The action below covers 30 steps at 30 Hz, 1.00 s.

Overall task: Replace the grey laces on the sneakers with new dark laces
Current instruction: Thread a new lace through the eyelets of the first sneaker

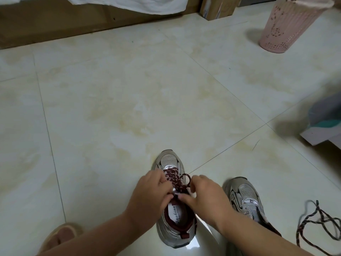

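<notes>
The near sneaker (173, 198) stands on the tiled floor (129, 108) directly in front of the person, toe pointing away and heel toward them, which puts the eyelet rows and the tongue within easy reach of both hands and lets the shoe's own weight steady it while the lace is pulled. A dark maroon lace (172, 177) flecked with white already crosses its upper eyelets, and a loop of it rises just beyond the fingers, so the lacing on this shoe looks nearly finished and the work is probably at the tightening or knotting stage. The left hand (154, 189) lies over the left side of the lacing with its fingers curled down onto the lace near the top of the tongue, apparently pinching a strand, though the exact grip is hidden under the knuckles. The right hand (203, 194) mirrors it, fingers bent, thumb and forefinger closed on the lace beside the raised loop. The second sneaker (245, 200) waits just to the right, partly behind the right forearm, with no lace visible across its front. Further right a loose dark lace (313, 224) lies in a tangle on the floor, near at hand, likely for that second shoe. A pink basket (287, 24) stands well apart at the far right.
</notes>
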Each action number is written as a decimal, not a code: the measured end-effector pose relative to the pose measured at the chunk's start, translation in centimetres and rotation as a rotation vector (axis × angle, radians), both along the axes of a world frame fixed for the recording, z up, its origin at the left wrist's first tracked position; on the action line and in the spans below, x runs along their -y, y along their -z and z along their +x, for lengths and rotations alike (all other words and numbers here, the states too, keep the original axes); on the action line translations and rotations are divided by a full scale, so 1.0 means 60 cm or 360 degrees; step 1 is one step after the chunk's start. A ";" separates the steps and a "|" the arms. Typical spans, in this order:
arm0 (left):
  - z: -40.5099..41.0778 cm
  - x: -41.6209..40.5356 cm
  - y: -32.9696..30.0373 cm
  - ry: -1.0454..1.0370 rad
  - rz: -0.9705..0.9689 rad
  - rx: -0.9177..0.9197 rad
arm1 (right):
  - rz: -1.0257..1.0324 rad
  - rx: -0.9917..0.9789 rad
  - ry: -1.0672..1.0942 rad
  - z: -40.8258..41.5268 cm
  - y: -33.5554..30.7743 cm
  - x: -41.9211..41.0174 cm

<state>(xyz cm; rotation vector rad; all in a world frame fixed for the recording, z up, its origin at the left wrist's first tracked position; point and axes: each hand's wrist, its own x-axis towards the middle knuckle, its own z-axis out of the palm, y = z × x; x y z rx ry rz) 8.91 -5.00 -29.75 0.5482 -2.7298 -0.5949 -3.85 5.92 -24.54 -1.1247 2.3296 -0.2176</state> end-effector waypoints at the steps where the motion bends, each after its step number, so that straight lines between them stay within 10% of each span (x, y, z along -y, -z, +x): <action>1: -0.001 -0.004 0.000 0.0049 -0.0119 0.0083 | 0.0097 -0.0045 -0.0091 0.007 0.005 -0.002; 7: -0.026 -0.019 0.000 0.0003 -0.0121 0.0267 | 0.0159 -0.0047 -0.0121 0.010 0.029 0.002; 15: 0.000 -0.003 -0.022 -0.0454 0.1750 0.0052 | 0.0083 -0.0019 0.0035 0.004 0.049 -0.007; 23: -0.008 0.042 -0.088 -0.0603 0.1889 -0.0407 | 0.0083 -0.0055 0.0036 0.008 0.048 0.000; 30: -0.027 0.040 -0.043 -0.0946 0.1829 -0.0148 | -0.0255 0.0684 0.0796 0.014 0.048 0.013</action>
